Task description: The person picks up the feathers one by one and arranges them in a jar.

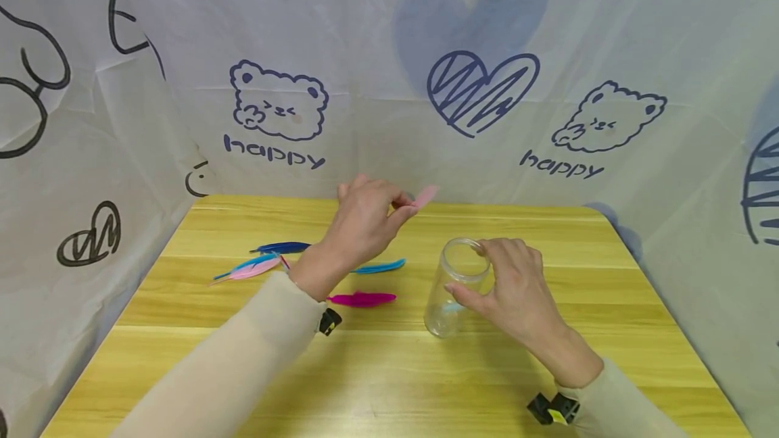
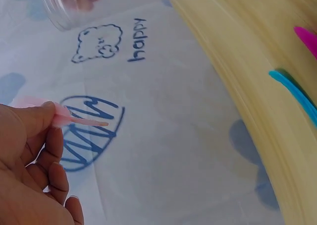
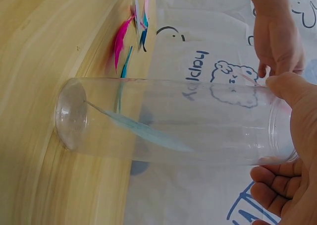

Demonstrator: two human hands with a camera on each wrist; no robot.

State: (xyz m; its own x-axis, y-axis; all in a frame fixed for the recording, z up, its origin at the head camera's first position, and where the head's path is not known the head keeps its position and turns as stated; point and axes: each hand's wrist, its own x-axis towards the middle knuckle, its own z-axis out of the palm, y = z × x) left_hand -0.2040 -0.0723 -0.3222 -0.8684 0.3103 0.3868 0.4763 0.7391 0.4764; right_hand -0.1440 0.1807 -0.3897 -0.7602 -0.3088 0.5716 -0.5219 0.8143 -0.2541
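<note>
Between thumb and fingertips, my left hand point(image 1: 367, 216) pinches a light pink feather point(image 1: 425, 196) above the back of the table; the left wrist view shows its bare quill point(image 2: 91, 121) sticking out past the thumb. My right hand point(image 1: 517, 286) grips the rim of a tall clear jar point(image 1: 439, 299) standing on the table, thumb on the near side and fingers on the far side. Inside the jar a pale blue feather point(image 3: 148, 132) leans with its quill at the bottom. The jar's mouth is uncovered, to the right of and below the pink feather.
Left of the jar lie a magenta feather point(image 1: 363, 299) and a bright blue feather point(image 1: 380, 267). Farther left, a dark blue feather point(image 1: 282, 247) and a pink feather point(image 1: 254, 268) lie in a loose group with others. A printed cloth point(image 1: 377, 134) hangs behind the wooden table point(image 1: 389, 377).
</note>
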